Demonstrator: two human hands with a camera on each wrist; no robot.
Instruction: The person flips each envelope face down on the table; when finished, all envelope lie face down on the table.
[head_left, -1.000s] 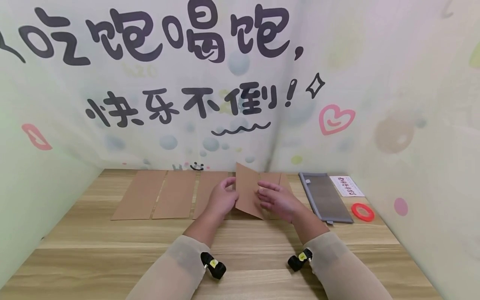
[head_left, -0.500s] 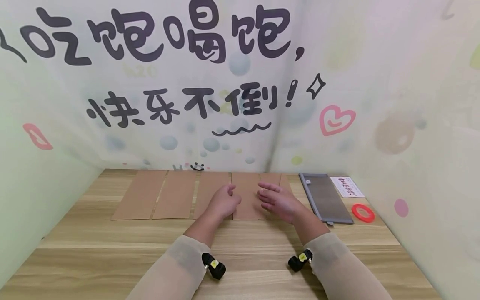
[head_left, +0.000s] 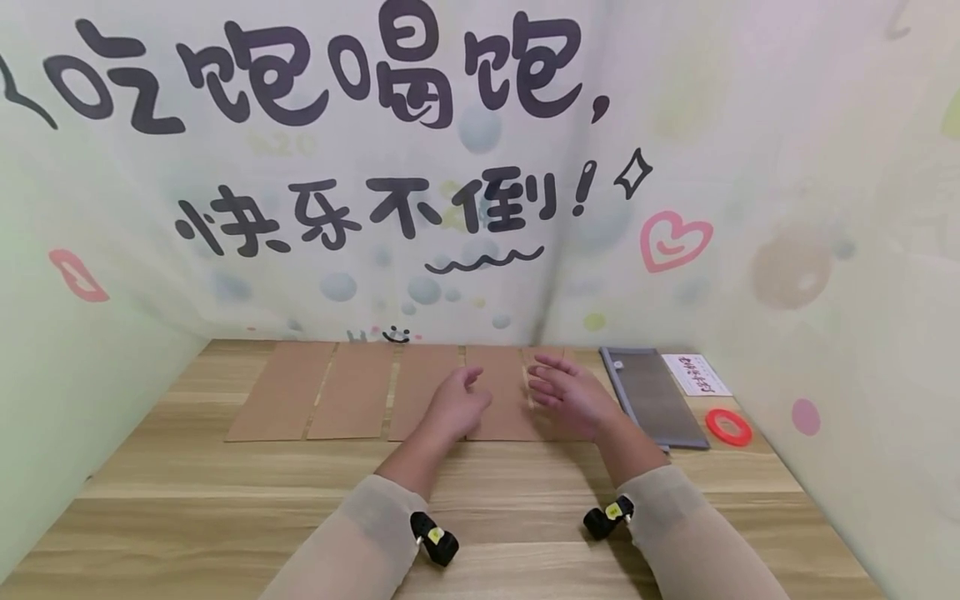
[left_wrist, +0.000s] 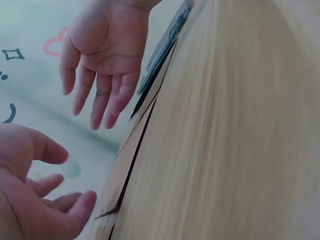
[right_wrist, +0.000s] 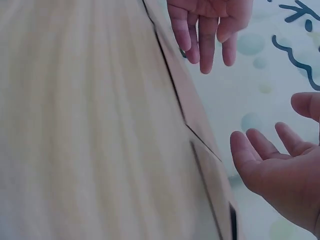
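Note:
Several flat brown cardboard sheets lie side by side in a row along the back of the table. My left hand [head_left: 456,406] hovers over the seam beside one cardboard sheet [head_left: 504,421], holding nothing, its fingers loosely bent. My right hand [head_left: 573,396] is held over the right end of the row, palm turned inward, fingers relaxed and slightly spread. In the left wrist view, my left hand [left_wrist: 40,195] and right hand [left_wrist: 107,65] both show bare palms and fingers. The right wrist view likewise has my right hand [right_wrist: 282,170] above the sheets with nothing in it.
Right of the row lies a grey mesh zip pouch [head_left: 660,400]. Beyond it are a white card with red writing [head_left: 696,375] and a red ring-shaped roll of tape [head_left: 727,427]. A printed curtain [head_left: 337,292] hangs right behind the wooden table [head_left: 510,508].
A second ago my left hand held a cardboard sheet tilted up. It was let go and now lies flat in the row. Both hands have since shifted slightly right.

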